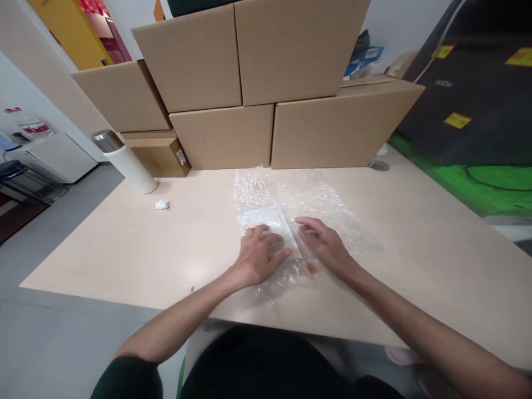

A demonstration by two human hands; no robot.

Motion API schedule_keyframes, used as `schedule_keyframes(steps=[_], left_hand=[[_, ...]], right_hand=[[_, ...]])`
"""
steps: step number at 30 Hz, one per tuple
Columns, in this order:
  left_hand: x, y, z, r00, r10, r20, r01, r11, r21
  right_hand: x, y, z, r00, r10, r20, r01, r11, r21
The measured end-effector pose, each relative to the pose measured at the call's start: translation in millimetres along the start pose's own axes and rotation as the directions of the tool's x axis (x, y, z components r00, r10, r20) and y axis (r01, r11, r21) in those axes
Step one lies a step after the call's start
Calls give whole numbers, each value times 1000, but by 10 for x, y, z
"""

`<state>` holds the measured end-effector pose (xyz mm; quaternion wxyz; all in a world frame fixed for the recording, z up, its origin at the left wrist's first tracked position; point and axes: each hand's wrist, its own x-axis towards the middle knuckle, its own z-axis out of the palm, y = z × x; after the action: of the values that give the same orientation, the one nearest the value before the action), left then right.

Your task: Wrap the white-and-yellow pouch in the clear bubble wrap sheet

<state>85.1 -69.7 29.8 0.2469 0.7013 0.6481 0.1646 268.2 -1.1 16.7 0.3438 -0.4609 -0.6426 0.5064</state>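
A flat white rectangular item (270,212), perhaps a booklet or a box, lies on a sheet of clear bubble wrap (320,194), with wrap also over part of it. Pressed down across the item is my left hand (260,255), its fingers spread. My right hand (324,241) hovers at or just beside the item's right edge, over the wrap. Its fingers are half bent and slightly blurred, and nothing shows between them. A small orange-brown patch (311,268) shows at the item's lower right corner. Bubble wrap bunches up below my left hand.
Cardboard boxes (220,138) are stacked along the table's back edge. A white flask with a steel lid (131,166) stands at the back left, near a crumpled white scrap (162,204). A roll of clear tape (379,165) lies at the back right.
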Motion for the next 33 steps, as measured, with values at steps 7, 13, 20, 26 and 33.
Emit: schedule_keyframes(steps=[7,13,20,26,33], left_hand=[[-130,-246,39,958,-70,-279,24,986,-167],[-275,-322,-83,869,-479,-123,142,479,-867],[-30,158,11,961,-80,-264,-161,615,-772],[428,405,321,943,270,-192,-319,898,-302],[710,669,606,969,247,-27,-244,966,80]], right_hand=[[49,-13,312,890,-299,344,403,869,-287],[52,-133,274,906,-235,352,326,919,-223],[52,-180,-99,937,-33,349,-30,984,174],[86,22,-642,990,57,127,-86,968,235],[203,502,-1101,977,-78,-197,17,956,-294]])
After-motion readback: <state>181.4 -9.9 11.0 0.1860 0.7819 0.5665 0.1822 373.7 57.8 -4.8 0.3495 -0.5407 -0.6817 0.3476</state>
